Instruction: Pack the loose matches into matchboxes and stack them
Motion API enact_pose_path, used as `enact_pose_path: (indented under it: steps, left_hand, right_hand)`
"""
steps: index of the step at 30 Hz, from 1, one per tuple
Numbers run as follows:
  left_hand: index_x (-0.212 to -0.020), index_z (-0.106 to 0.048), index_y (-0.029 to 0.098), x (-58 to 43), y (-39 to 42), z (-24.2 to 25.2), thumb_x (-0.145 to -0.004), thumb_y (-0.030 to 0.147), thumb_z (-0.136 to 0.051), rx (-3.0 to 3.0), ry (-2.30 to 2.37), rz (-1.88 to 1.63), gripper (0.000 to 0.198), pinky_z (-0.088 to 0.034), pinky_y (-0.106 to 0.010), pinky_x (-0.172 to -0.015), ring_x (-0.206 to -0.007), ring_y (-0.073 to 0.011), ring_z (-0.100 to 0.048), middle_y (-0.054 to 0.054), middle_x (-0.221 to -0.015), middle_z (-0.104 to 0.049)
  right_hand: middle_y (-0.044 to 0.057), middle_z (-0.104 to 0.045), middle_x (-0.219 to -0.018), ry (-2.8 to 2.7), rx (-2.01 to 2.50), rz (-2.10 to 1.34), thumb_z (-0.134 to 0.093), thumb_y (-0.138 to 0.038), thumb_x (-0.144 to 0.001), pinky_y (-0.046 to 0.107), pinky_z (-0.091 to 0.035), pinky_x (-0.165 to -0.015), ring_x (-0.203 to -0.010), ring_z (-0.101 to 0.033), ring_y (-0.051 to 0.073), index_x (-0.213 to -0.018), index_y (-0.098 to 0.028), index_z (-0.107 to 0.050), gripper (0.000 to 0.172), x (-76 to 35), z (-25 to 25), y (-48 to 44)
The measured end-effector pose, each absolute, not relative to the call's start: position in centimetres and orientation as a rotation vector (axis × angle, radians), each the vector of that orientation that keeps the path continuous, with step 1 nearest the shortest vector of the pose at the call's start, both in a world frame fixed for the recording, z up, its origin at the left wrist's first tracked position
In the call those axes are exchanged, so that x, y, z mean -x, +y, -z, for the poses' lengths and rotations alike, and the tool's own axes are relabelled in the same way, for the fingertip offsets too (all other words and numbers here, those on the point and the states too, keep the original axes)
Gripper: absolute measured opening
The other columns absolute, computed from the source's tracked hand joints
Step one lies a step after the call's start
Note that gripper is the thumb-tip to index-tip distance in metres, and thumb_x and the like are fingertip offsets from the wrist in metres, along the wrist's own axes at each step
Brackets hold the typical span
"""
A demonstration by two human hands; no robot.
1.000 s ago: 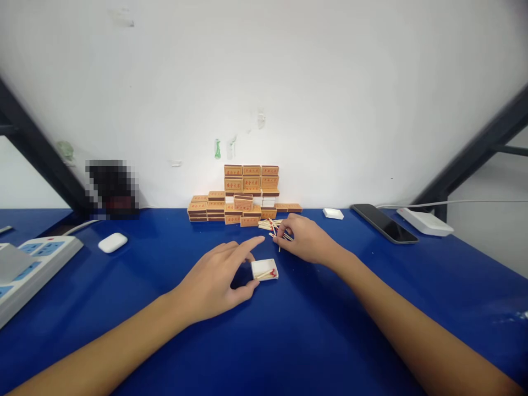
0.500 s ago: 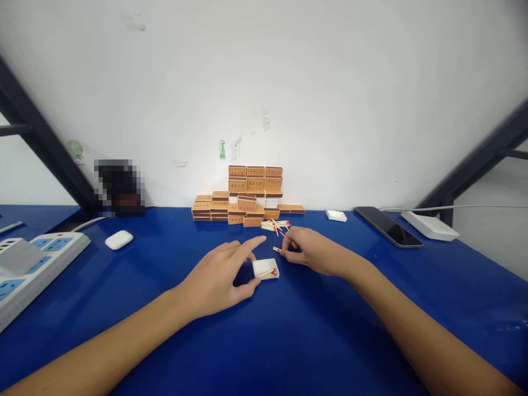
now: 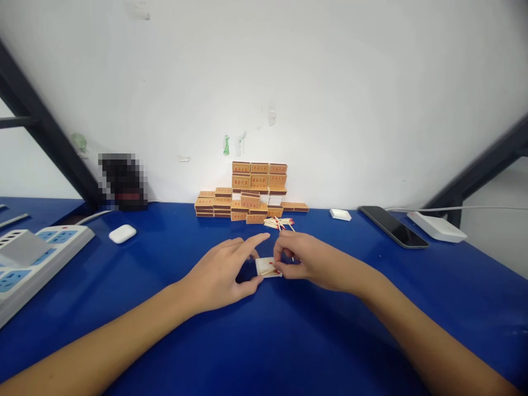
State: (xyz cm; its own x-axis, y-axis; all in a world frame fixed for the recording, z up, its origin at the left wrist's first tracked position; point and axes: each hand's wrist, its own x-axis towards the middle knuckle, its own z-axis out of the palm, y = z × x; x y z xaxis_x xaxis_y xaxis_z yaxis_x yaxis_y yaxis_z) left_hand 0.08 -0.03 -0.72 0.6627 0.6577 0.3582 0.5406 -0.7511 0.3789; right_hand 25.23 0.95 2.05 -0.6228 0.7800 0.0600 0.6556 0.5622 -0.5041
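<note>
The right hand [image 3: 303, 256] has just come away from the loose heap of pale wooden, red-tipped matches [image 3: 278, 223] and now sits over the right end of the small, shallow white rectangular tray [image 3: 264, 264], so the match it brought is at the tray, beside those lying inside. Its thumb and forefinger are pinched together, seemingly on that match, though the fingertips hide most of it. The left hand [image 3: 225, 272] hasn't left the tray's left end: half open, forefinger lifted, thumb and a far finger bracing the tray on the glossy blue tabletop [image 3: 247, 352].
</note>
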Motion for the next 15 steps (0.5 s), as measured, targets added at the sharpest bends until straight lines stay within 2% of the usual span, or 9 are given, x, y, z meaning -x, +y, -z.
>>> enact_pose_path:
  steps: [3,6,15]
  left_hand:
    - [-0.157,-0.031,0.032,-0.13,-0.11,0.74,-0.09,0.024,-0.07,-2.635,0.95,-0.711,0.079,-0.055,-0.045,-0.099,-0.109,-0.0253,-0.068,-0.003,-0.119,-0.072]
    - [-0.157,-0.031,0.031,-0.17,-0.16,0.72,-0.091,0.026,-0.069,-2.636,0.95,-0.699,0.077,-0.055,-0.046,-0.098,-0.108,-0.0255,-0.068,-0.004,-0.118,-0.072]
    - [-0.158,-0.031,0.033,-0.13,-0.14,0.72,-0.091,0.025,-0.069,-2.657,0.943,-0.712,0.078,-0.054,-0.048,-0.102,-0.11,-0.0262,-0.068,-0.003,-0.119,-0.072]
  right_hand:
    - [0.003,-0.064,-0.098,-2.565,1.164,-0.611,-0.065,-0.022,-0.096,0.027,-0.042,-0.071,-0.078,-0.057,0.014,-0.094,-0.019,-0.066,0.003,-24.5,-1.51,0.5]
    - [0.004,-0.064,-0.102,-2.59,1.162,-0.584,-0.064,-0.027,-0.099,0.029,-0.044,-0.073,-0.08,-0.059,0.015,-0.099,-0.02,-0.067,0.008,-24.61,-1.38,0.5]
    - [0.003,-0.065,-0.095,-2.619,1.237,-0.507,-0.061,-0.02,-0.097,0.03,-0.043,-0.073,-0.08,-0.059,0.016,-0.092,-0.021,-0.069,0.009,-25.03,-1.91,0.26]
